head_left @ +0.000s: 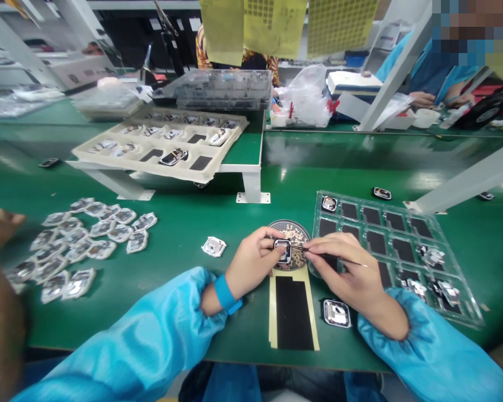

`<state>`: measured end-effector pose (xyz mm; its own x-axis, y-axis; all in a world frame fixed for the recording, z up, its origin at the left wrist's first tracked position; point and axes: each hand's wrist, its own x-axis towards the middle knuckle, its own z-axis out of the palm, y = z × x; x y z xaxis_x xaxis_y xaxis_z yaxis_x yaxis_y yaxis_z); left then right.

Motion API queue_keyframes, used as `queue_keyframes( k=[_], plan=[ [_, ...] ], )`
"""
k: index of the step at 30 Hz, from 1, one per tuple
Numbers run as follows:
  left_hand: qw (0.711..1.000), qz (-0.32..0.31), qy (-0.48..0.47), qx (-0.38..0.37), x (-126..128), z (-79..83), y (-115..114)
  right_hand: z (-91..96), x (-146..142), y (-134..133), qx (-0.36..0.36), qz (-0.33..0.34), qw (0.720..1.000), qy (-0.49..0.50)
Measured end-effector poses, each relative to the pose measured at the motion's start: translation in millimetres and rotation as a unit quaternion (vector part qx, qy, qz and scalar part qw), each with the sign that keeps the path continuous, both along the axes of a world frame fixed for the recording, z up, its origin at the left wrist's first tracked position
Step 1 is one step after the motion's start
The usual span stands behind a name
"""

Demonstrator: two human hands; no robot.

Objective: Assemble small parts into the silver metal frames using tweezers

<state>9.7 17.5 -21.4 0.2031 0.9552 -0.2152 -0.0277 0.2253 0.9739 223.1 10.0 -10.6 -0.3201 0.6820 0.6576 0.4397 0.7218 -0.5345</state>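
Note:
My left hand (pixel 248 263) grips a small square smartwatch case (pixel 286 245) by its edges, its open inside facing up, with the thumb over it. Between the fingertips of my right hand (pixel 354 268) are thin dark tweezers (pixel 300 249), their tips at the case's right edge. Beneath both hands sits a round dark dish (pixel 288 221) full of tiny parts. Closer to me lies a black sheet (pixel 294 312) on yellow backing. Another watch case (pixel 336 314) rests beside it, and a white-rimmed watch part (pixel 213 246) lies left of the dish.
A clear compartment tray (pixel 456 268) with black pads and a few parts stands right. Several white-rimmed watch parts (pixel 77 234) are grouped left, near another person's arm (pixel 0 234). A cream tray (pixel 151 166) rests on a raised stand (pixel 251 187). A slanted post (pixel 465 176) rises at right.

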Motion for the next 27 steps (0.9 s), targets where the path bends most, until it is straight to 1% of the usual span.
queue_keyframes(
  k=[2, 6, 9, 14, 20, 27],
  plan=[
    [1.000, 0.002, 0.000, 0.000, 0.0, 1.0, -0.1, 1.0, -0.2, -2.1, -0.004, 0.003, 1.000, 0.015],
    [1.000, 0.004, -0.007, 0.009, -0.2, 3.3, -0.7, 2.2, 0.2, -4.6, -0.049, 0.008, 0.998, 0.047],
    [1.000, 0.004, -0.013, 0.016, -0.4, 4.2, -0.6, 1.0, 0.9, -4.2, -0.065, 0.006, 0.996, 0.056],
    [1.000, 0.003, -0.004, 0.020, -0.4, 4.0, -0.7, 0.1, 1.1, -2.9, -0.040, 0.017, 0.996, 0.074],
    [1.000, 0.002, -0.007, 0.018, 0.2, 4.3, -3.5, 0.6, 2.0, -3.3, -0.016, 0.019, 0.998, 0.050],
    [1.000, 0.005, 0.000, 0.022, 0.0, 6.6, -3.7, -0.2, 2.8, -3.1, -0.014, 0.018, 0.999, 0.036]
  ],
)
